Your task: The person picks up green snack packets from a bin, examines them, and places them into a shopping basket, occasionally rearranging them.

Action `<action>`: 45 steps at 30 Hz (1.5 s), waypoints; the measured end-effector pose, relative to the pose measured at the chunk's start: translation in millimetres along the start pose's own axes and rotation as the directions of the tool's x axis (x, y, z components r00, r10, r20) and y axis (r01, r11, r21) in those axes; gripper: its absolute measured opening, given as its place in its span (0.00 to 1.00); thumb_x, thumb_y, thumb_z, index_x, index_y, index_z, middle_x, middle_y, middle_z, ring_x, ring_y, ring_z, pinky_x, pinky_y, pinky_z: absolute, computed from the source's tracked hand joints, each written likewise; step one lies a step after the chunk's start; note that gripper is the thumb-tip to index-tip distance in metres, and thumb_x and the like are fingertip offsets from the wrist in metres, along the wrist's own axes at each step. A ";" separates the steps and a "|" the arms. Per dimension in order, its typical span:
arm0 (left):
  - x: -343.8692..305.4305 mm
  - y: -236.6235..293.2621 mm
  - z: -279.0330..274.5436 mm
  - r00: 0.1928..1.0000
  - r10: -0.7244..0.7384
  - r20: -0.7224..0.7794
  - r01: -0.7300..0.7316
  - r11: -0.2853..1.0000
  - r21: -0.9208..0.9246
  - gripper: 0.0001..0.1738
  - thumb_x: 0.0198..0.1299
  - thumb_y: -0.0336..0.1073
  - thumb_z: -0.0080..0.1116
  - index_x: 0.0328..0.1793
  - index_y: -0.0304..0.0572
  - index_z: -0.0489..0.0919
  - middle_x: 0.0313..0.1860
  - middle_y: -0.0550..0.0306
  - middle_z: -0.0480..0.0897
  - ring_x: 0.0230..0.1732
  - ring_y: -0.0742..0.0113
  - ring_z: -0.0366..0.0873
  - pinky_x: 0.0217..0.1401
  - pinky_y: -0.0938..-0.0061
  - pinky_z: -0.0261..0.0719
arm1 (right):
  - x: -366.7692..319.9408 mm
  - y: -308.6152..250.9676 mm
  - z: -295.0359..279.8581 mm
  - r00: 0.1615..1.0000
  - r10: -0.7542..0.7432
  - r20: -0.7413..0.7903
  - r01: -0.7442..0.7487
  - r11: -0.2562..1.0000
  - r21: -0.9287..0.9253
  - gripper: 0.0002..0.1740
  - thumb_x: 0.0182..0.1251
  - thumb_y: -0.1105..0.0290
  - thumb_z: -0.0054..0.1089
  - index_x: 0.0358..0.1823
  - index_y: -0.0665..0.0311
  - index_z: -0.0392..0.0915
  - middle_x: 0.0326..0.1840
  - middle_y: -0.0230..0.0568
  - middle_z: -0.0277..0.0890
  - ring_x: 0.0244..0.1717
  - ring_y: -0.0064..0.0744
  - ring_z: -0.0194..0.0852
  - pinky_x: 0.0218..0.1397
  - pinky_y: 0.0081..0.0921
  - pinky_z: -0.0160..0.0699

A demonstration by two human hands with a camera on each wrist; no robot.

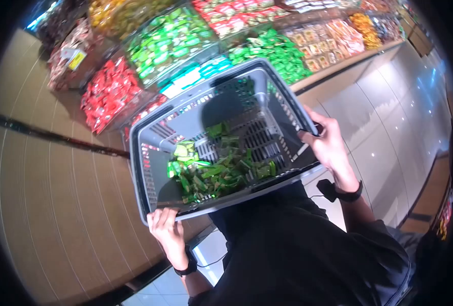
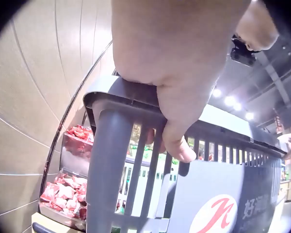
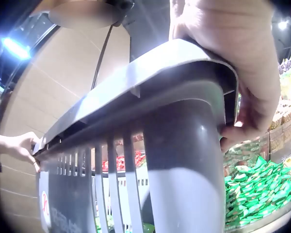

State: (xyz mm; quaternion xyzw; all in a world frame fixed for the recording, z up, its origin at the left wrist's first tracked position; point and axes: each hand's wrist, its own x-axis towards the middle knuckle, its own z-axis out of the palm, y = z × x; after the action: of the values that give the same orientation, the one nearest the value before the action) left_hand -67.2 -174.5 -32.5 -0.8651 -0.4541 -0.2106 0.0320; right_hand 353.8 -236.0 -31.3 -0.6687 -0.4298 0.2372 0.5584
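A grey plastic shopping basket (image 1: 161, 188) is held up in front of the body, tilted in the head view. Green-wrapped sweets (image 1: 214, 178) lie heaped at its near side, with a few farther in on the slotted bottom. My left hand (image 1: 166, 233) grips the rim at the near left corner; in the left wrist view its thumb (image 2: 182, 148) presses the outer slotted wall. With my right hand (image 1: 329, 145) I hold the rim on the right side, fingers curling under it in the right wrist view. A red logo (image 2: 213, 216) marks the basket's outside.
Beyond the basket stand bins of wrapped sweets, including green ones (image 1: 272, 53) and red ones (image 1: 112, 94). A wood-panelled surface (image 1: 58, 194) runs along the left. Pale floor tiles (image 1: 389, 127) extend to the right.
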 end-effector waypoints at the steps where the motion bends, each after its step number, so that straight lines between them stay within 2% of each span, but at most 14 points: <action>1: 3.3 2.4 -5.1 0.998 0.041 -0.039 -0.041 0.999 -0.001 0.18 0.31 0.24 0.67 0.35 0.40 0.81 0.32 0.52 0.80 0.39 0.53 0.76 0.49 0.61 0.70 | -3.7 -2.6 2.5 1.000 -0.002 0.023 0.004 0.998 -0.068 0.33 0.54 0.84 0.61 0.66 0.65 0.78 0.43 0.37 0.86 0.46 0.22 0.77 0.59 0.23 0.74; 7: -1.7 -9.6 -4.5 0.996 0.078 -0.036 -0.076 0.996 0.049 0.19 0.31 0.23 0.67 0.36 0.41 0.81 0.34 0.53 0.80 0.40 0.53 0.76 0.48 0.61 0.71 | -0.3 -10.1 1.2 0.988 0.139 0.063 -0.136 0.989 -0.056 0.33 0.57 0.84 0.62 0.68 0.73 0.75 0.59 0.40 0.82 0.59 0.23 0.76 0.66 0.22 0.71; 11: 1.5 -6.6 -5.9 1.000 0.006 -0.028 -0.005 1.000 0.022 0.20 0.30 0.21 0.67 0.36 0.40 0.80 0.35 0.53 0.81 0.41 0.51 0.77 0.49 0.61 0.71 | 4.9 -11.1 2.3 0.984 0.137 0.110 -0.141 0.990 0.027 0.33 0.63 0.83 0.62 0.72 0.74 0.70 0.60 0.38 0.81 0.56 0.23 0.77 0.65 0.20 0.71; 15: 2.1 0.0 -11.0 0.998 -0.065 0.000 0.065 0.997 -0.028 0.20 0.30 0.21 0.67 0.36 0.38 0.80 0.36 0.51 0.82 0.43 0.47 0.77 0.51 0.59 0.71 | 6.7 -19.6 1.3 0.976 0.200 0.090 -0.193 0.978 -0.083 0.34 0.63 0.80 0.63 0.73 0.72 0.70 0.61 0.38 0.80 0.58 0.23 0.76 0.67 0.21 0.69; 17: -6.3 0.9 -5.9 0.996 -0.083 0.038 0.083 0.996 -0.009 0.24 0.31 0.21 0.66 0.42 0.40 0.82 0.40 0.54 0.83 0.49 0.51 0.79 0.59 0.59 0.70 | 4.6 -17.7 1.8 0.973 0.211 0.090 -0.206 0.977 -0.061 0.34 0.63 0.80 0.63 0.73 0.72 0.70 0.61 0.38 0.80 0.58 0.24 0.76 0.67 0.22 0.68; 19: -6.6 14.0 8.0 0.970 -0.116 -0.215 0.120 0.993 0.008 0.31 0.33 0.22 0.63 0.51 0.50 0.85 0.52 0.61 0.82 0.61 0.59 0.77 0.69 0.56 0.65 | 5.8 -19.5 4.3 0.966 0.241 0.094 -0.239 0.971 -0.023 0.33 0.63 0.80 0.63 0.72 0.71 0.71 0.61 0.39 0.80 0.58 0.25 0.77 0.67 0.22 0.68; 20: -15.1 24.5 14.8 0.930 -0.218 -0.296 0.207 0.976 -0.070 0.37 0.36 0.22 0.63 0.60 0.52 0.83 0.62 0.57 0.79 0.71 0.51 0.71 0.76 0.52 0.58 | 5.2 -15.1 2.9 0.967 0.239 0.088 -0.239 0.971 -0.012 0.33 0.63 0.80 0.63 0.72 0.71 0.71 0.62 0.39 0.79 0.58 0.25 0.77 0.67 0.22 0.69; 22: -50.0 33.8 49.3 0.786 -0.145 -0.602 0.126 0.989 -0.074 0.21 0.47 0.22 0.67 0.50 0.49 0.83 0.58 0.50 0.80 0.65 0.45 0.75 0.66 0.55 0.70 | 7.8 -12.9 2.6 0.970 0.234 0.067 -0.234 0.972 -0.006 0.33 0.63 0.80 0.63 0.72 0.71 0.71 0.62 0.39 0.79 0.57 0.25 0.77 0.66 0.22 0.69; 24: -85.0 44.4 60.4 0.886 -0.002 -0.463 -0.127 0.961 -0.247 0.18 0.45 0.18 0.68 0.43 0.43 0.79 0.46 0.53 0.80 0.45 0.52 0.81 0.52 0.58 0.79 | 4.7 -17.2 5.3 0.969 0.243 0.042 -0.244 0.970 0.018 0.34 0.63 0.80 0.64 0.73 0.69 0.69 0.62 0.42 0.79 0.56 0.26 0.78 0.64 0.22 0.72; 25: -91.6 52.9 66.3 0.960 -0.002 -0.280 -0.106 0.923 -0.369 0.19 0.45 0.17 0.68 0.44 0.43 0.80 0.43 0.54 0.81 0.40 0.52 0.82 0.47 0.62 0.77 | 4.3 -18.5 4.4 0.969 0.243 0.041 -0.244 0.970 0.014 0.34 0.63 0.80 0.64 0.73 0.69 0.69 0.62 0.42 0.79 0.56 0.26 0.78 0.64 0.22 0.72; 27: -101.4 56.0 91.9 0.987 -0.142 0.069 0.158 0.877 -0.454 0.20 0.52 0.26 0.72 0.52 0.37 0.81 0.49 0.49 0.81 0.51 0.48 0.80 0.57 0.59 0.76 | 2.6 -21.5 5.3 0.951 0.306 0.048 -0.308 0.949 0.065 0.36 0.63 0.79 0.65 0.74 0.66 0.68 0.60 0.44 0.79 0.56 0.27 0.78 0.62 0.21 0.74; 29: -118.7 45.9 116.1 0.930 -0.283 0.234 0.360 0.832 -0.422 0.22 0.55 0.32 0.73 0.55 0.38 0.80 0.49 0.49 0.80 0.52 0.47 0.77 0.59 0.58 0.73 | 2.0 -22.0 8.6 0.959 0.281 0.029 -0.282 0.956 0.080 0.35 0.63 0.78 0.66 0.73 0.65 0.68 0.58 0.45 0.80 0.54 0.26 0.78 0.60 0.21 0.75; 36: -133.7 44.6 150.7 0.961 -0.243 0.135 0.276 0.884 -0.378 0.10 0.55 0.25 0.67 0.40 0.38 0.77 0.40 0.51 0.77 0.44 0.47 0.74 0.49 0.58 0.71 | 3.0 -17.3 5.9 0.955 0.295 0.014 -0.296 0.954 0.043 0.32 0.63 0.78 0.66 0.71 0.63 0.72 0.56 0.41 0.80 0.52 0.25 0.78 0.59 0.19 0.74; 45: -134.6 47.9 153.8 0.945 -0.236 0.226 0.312 0.855 -0.415 0.11 0.51 0.18 0.62 0.38 0.38 0.74 0.36 0.49 0.76 0.42 0.45 0.74 0.47 0.56 0.72 | 4.0 -15.4 4.6 0.950 0.313 0.001 -0.313 0.947 0.070 0.31 0.64 0.79 0.65 0.70 0.63 0.72 0.57 0.41 0.80 0.52 0.24 0.77 0.61 0.20 0.74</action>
State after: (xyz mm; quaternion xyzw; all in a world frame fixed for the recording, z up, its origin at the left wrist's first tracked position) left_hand -44.4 -268.6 -218.9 -0.7901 -0.5137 -0.2380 -0.2350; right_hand 347.4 -230.0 -17.3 -0.7098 -0.3070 0.3343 0.5387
